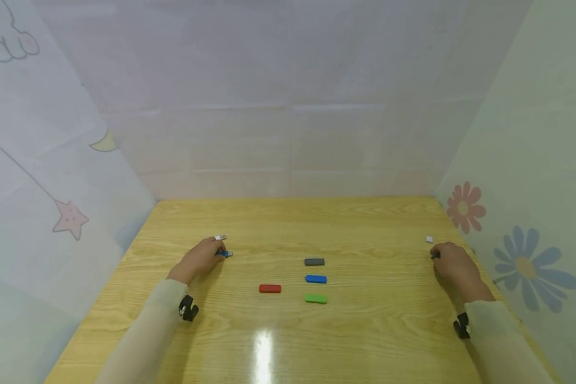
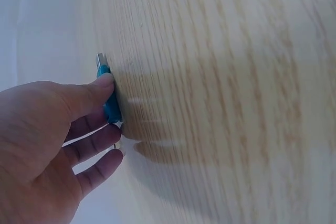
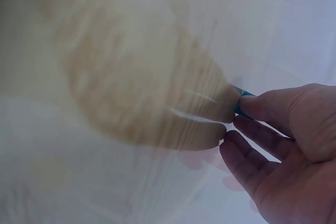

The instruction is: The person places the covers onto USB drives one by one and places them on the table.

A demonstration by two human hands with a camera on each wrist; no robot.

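Observation:
At the table's left, my left hand pinches a blue USB stick between thumb and fingers. Its bare metal plug sticks out past the thumb. Just beyond that hand lies a white USB stick with its plug exposed, partly covered by the fingers. Over at the right side, my right hand pinches a small blue piece, which looks like a USB cap and is mostly hidden by the thumb. A small white cap lies on the table just past the right fingers.
Mid-table, a grey stick, a blue stick and a green stick form a column, all resembling closed USB sticks. A similar red stick lies left of them. Patterned walls border the wooden table at the back and sides.

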